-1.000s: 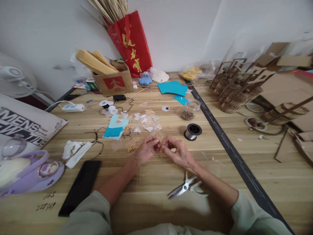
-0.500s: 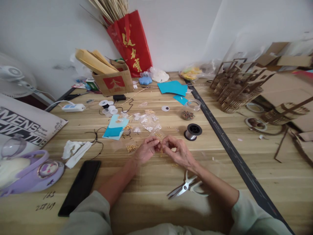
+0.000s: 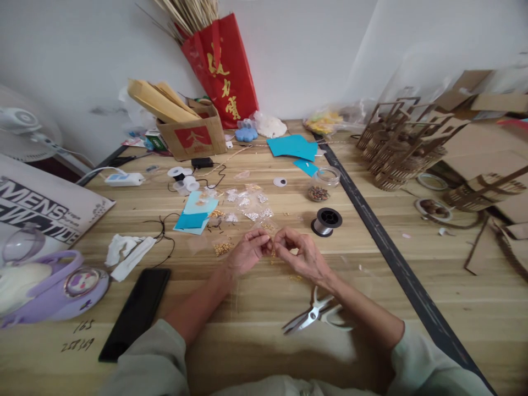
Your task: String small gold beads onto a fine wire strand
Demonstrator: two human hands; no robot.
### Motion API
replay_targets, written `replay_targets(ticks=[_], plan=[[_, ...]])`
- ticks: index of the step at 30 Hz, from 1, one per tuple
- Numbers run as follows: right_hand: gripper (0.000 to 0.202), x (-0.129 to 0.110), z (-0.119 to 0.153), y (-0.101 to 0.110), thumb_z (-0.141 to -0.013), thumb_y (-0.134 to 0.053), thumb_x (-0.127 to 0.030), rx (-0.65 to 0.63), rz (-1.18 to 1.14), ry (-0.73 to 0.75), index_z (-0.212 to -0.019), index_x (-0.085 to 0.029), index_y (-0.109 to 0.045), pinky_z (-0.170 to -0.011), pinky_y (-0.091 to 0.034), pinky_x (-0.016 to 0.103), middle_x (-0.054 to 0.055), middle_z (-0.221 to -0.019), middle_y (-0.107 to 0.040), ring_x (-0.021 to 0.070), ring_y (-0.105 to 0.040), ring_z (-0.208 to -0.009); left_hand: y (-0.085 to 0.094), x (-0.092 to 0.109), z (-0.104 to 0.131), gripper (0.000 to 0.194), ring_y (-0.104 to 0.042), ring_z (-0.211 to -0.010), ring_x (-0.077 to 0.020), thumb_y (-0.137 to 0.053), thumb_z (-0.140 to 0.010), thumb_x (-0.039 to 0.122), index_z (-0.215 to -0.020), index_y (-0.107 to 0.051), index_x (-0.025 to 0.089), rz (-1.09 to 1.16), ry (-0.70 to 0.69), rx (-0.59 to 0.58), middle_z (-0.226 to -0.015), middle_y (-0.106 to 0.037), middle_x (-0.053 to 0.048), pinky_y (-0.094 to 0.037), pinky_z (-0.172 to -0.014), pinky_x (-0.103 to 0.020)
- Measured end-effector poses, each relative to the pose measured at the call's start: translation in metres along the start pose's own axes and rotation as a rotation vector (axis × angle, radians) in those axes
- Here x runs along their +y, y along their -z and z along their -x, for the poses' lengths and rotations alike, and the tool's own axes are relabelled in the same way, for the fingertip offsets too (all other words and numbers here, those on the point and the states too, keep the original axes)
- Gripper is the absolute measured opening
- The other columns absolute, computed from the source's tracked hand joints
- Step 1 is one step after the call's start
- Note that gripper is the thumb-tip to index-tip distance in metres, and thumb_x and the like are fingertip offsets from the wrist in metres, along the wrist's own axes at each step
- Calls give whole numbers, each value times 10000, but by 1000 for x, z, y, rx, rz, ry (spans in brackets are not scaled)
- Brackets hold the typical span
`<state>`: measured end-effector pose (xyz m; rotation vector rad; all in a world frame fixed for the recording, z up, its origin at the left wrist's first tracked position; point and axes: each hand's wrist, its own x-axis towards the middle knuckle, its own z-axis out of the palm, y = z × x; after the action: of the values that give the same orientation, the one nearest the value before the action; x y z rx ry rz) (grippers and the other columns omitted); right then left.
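Note:
My left hand (image 3: 249, 251) and my right hand (image 3: 300, 254) meet over the middle of the wooden table, fingertips nearly touching. Both are pinched closed on something too small to make out. Gold-coloured bits show just below the fingertips. Beyond the hands lie small bags of silvery pieces (image 3: 249, 204), and a pile of gold beads (image 3: 223, 248) is left of my left hand. A spool of clear line (image 3: 326, 222) stands beyond my right hand. Metal scissors with pale handles (image 3: 312, 314) rest near my right forearm.
A black phone (image 3: 135, 314) and a purple toy-like case (image 3: 61, 286) are at the left. Blue cards (image 3: 292, 147), a glass jar of beads (image 3: 318, 192) and a cardboard box (image 3: 193, 137) sit farther back. Woven baskets (image 3: 391, 154) stand at the right.
The view has shifted very slightly. Both hands stay almost in place, fingertips still together.

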<state>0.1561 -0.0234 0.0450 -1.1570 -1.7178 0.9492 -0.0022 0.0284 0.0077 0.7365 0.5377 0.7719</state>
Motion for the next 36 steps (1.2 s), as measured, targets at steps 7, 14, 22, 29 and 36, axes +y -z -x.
replay_targets(ticks=[7, 14, 22, 29, 36], plan=[[106, 0, -1, 0, -832, -503, -246, 35, 37, -19, -772, -166, -540, -465, -356, 191, -24, -557, -541, 85, -464, -492, -2, 1, 1, 201, -558, -563, -87, -769, -642, 216, -686, -614, 95, -6, 1, 17, -588, -619, -23, -412, -568, -198], [144, 4, -1, -1, -845, -509, -287, 69, 59, -26, -794, -161, -559, -458, -318, 202, -49, -506, -459, 78, -390, -454, -1, 0, 0, 180, -560, -548, -88, -761, -650, 212, -696, -626, 102, -7, -2, 4, -584, -626, -21, -411, -553, -198], [169, 10, 0, -3, -850, -517, -310, 73, 63, -41, -806, -157, -575, -457, -297, 205, -60, -493, -420, 76, -369, -444, 0, -2, 0, 188, -561, -540, -86, -772, -635, 216, -715, -640, 108, -16, 0, 6, -580, -624, -11, -419, -545, -197], [150, 9, 0, -4, -852, -508, -288, 91, 109, -41, -817, -151, -560, -455, -263, 199, -81, -470, -386, 62, -336, -421, -2, -1, 0, 193, -564, -551, -83, -776, -632, 210, -716, -641, 100, -8, 3, -3, -583, -627, -13, -420, -551, -190], [131, 11, 0, -5, -856, -499, -274, 123, 113, -25, -806, -158, -534, -441, -237, 188, -96, -454, -341, 51, -307, -402, -1, -3, -1, 208, -564, -555, -84, -773, -635, 216, -738, -636, 97, -7, 15, 4, -586, -629, -12, -420, -552, -192]])
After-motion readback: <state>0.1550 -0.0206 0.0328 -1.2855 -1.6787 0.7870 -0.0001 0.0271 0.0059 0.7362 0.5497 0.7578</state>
